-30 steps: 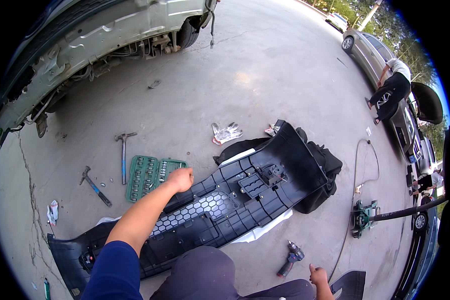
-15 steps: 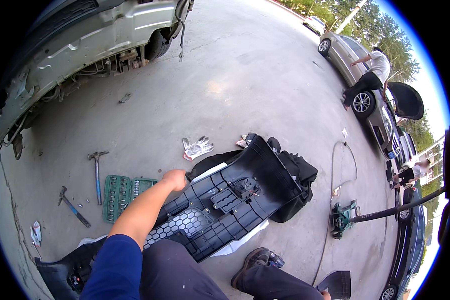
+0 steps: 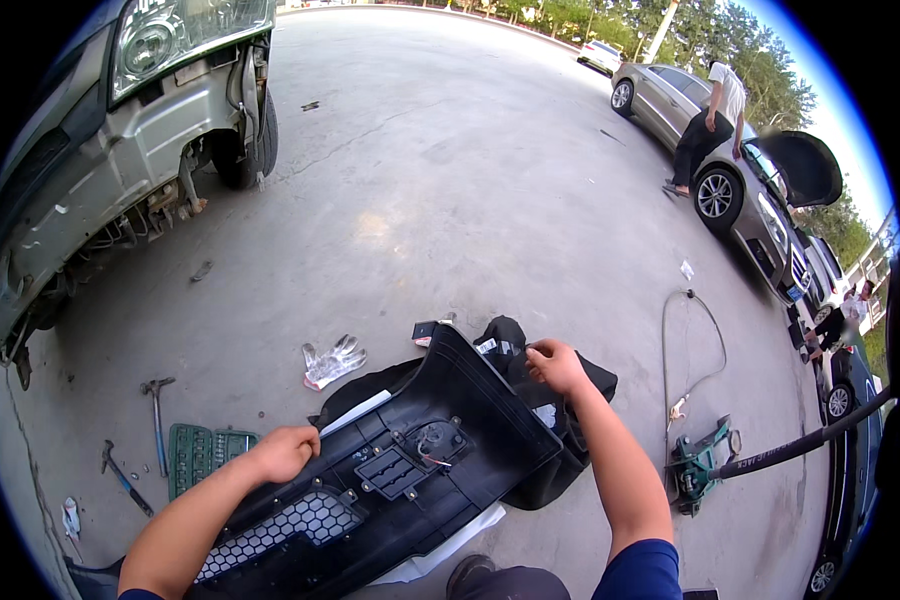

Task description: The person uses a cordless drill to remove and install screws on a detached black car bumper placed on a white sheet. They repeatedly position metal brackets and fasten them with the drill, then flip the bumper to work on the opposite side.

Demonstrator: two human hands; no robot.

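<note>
A black plastic car bumper (image 3: 505, 425) lies inner side up in front of me, with a honeycomb grille at its near left part. My left hand (image 3: 288, 453) is closed at the bumper's upper left edge, beside a white strip (image 3: 358, 411) sticking out from under it. Past the bumper's right end, my right hand (image 3: 556, 367) is raised with fingers pinched together. Whatever they hold, if anything, is too small to make out. Under and behind that end lies a black bag-like bundle (image 3: 592, 385).
A car with its front bumper off (image 3: 160, 130) stands at the left. Two hammers, a green socket set (image 3: 190, 455) and a white glove (image 3: 332, 360) lie on the concrete. A green floor jack (image 3: 700, 465) stands at the right. Farther off are parked cars and two people.
My right hand has come up from the lower right to beyond the bumper's right end. My left hand stays at the bumper's edge. The view has tilted up.
</note>
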